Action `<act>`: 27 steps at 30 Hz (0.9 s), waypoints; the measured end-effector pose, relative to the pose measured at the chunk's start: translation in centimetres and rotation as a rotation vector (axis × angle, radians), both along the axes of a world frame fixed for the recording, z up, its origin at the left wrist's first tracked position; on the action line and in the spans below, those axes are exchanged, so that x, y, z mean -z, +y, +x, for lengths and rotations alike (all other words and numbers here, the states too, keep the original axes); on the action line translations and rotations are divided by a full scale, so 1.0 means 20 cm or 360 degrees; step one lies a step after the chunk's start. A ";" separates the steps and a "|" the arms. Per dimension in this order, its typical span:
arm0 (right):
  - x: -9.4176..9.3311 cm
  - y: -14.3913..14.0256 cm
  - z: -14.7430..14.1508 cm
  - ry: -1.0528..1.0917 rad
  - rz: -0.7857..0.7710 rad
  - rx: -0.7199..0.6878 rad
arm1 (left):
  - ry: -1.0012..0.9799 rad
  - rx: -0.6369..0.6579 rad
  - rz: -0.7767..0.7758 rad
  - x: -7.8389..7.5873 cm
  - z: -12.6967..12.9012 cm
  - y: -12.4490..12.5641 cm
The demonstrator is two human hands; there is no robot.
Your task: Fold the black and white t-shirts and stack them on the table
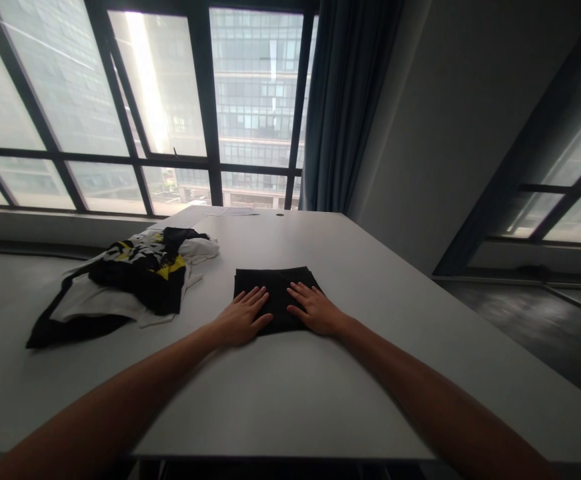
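My left hand (pixel 241 319) and right hand (pixel 315 311) lie flat on the near edge of the folded black cloth (pixel 276 288), fingers spread and gripping nothing. The cloth sits mid-table (pixel 290 400), with the heap of black, white and yellow clothes (pixel 130 280) to its left. It looks soft, light and limp (likely to sag), so I judge the near corners the best hold.

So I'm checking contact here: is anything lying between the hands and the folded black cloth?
Nothing visible. The left hand and right hand both lie flat, palms down, on the folded black cloth. The pile of clothes sits apart to the left on the table.
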State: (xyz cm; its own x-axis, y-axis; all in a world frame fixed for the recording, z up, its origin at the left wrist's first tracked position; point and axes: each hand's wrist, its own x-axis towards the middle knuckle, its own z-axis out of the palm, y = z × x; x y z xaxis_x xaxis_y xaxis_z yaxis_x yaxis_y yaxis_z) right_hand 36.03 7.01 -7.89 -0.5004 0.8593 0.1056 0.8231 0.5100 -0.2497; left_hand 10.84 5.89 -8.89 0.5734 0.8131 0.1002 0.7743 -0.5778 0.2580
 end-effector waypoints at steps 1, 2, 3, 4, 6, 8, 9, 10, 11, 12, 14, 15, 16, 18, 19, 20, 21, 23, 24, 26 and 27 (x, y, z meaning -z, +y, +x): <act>0.00 0.00 0.00 -0.0002 -0.0005 0.0006 | -0.0006 0.0000 0.0008 0.00 0.00 0.00; 0.00 0.00 0.00 0.0000 0.0000 0.0013 | -0.0013 0.0002 0.0016 0.00 0.00 0.01; 0.01 0.00 -0.01 0.0008 0.0026 0.0015 | -0.0021 0.0003 0.0021 0.01 0.00 0.01; 0.01 0.00 -0.01 0.0017 0.0058 0.0007 | -0.0026 0.0004 0.0021 0.01 -0.01 0.02; 0.00 0.00 -0.01 0.0027 0.0086 -0.0029 | -0.0023 0.0008 0.0013 0.01 -0.01 0.02; 0.00 -0.01 -0.01 0.0017 0.0050 -0.0066 | -0.0012 0.0009 0.0012 0.00 0.00 0.02; 0.00 -0.01 -0.01 0.0013 0.0023 -0.0073 | -0.0003 0.0007 0.0008 0.00 0.00 0.02; 0.00 -0.02 -0.01 0.0016 0.0012 -0.0074 | 0.0004 0.0002 0.0000 -0.01 0.00 0.01; 0.00 -0.02 -0.01 0.0021 0.0015 -0.0079 | 0.0003 0.0001 -0.0009 -0.01 0.00 0.01; 0.00 -0.02 -0.02 0.0026 0.0021 -0.0090 | -0.0007 0.0006 -0.0021 -0.02 0.00 0.01; 0.00 -0.01 -0.02 0.0017 0.0015 -0.0118 | -0.0066 0.0035 -0.0020 -0.03 -0.01 0.01; 0.01 0.00 -0.01 0.0006 0.0005 -0.0120 | -0.0116 0.0057 0.0006 -0.03 -0.01 0.01; 0.02 0.02 0.00 -0.0003 -0.0007 -0.0105 | -0.0172 0.0081 0.0046 -0.04 -0.02 0.02; 0.03 0.07 0.06 -0.0009 -0.0020 -0.0001 | -0.0263 0.0110 0.0135 -0.04 -0.05 0.03; 0.04 0.11 0.11 -0.0011 -0.0031 0.0087 | -0.0276 0.0110 0.0157 -0.04 -0.07 0.03; 0.04 0.14 0.17 -0.0017 -0.0045 0.0194 | -0.0257 0.0098 0.0150 -0.04 -0.09 0.04; 0.04 0.18 0.26 -0.0030 -0.0066 0.0324 | -0.0209 0.0077 0.0120 -0.04 -0.10 0.04; 0.04 0.25 0.47 -0.0069 -0.0104 0.0618 | -0.0068 0.0038 0.0023 -0.04 -0.13 0.05; 0.03 0.27 0.59 -0.0090 -0.0125 0.0797 | 0.0004 0.0032 -0.0027 -0.04 -0.14 0.05; 0.01 0.27 0.83 -0.0110 -0.0161 0.1182 | 0.0125 0.0040 -0.0104 -0.04 -0.16 0.05; 0.00 0.26 0.93 -0.0108 -0.0187 0.1395 | 0.0180 0.0048 -0.0141 -0.04 -0.16 0.05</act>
